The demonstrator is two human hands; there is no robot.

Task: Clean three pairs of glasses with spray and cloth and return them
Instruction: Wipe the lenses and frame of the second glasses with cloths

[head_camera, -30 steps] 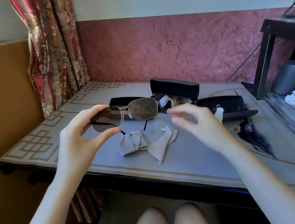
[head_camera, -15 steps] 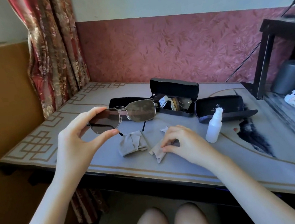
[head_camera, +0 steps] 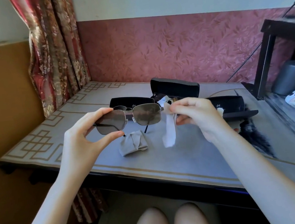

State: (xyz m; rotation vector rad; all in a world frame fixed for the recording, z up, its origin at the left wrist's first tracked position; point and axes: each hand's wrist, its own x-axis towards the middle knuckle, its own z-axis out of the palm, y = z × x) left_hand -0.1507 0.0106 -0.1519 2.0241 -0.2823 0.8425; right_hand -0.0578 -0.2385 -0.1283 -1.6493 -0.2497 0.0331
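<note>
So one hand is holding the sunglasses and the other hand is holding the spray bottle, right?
Almost. The left hand does hold the sunglasses, but what the right hand pinches is a white cloth, which hangs down from its fingers. The head view shows it.

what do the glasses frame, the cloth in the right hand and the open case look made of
Glasses: thin silver-grey frame with a dull sheen, likely metal; dark tinted lenses, glass or plastic unclear. Cloth, pinched by the right hand: pale, limp, hanging in soft folds, probably microfibre fabric. Open case: rigid black shell, matte, maybe plastic or leatherette.
</note>
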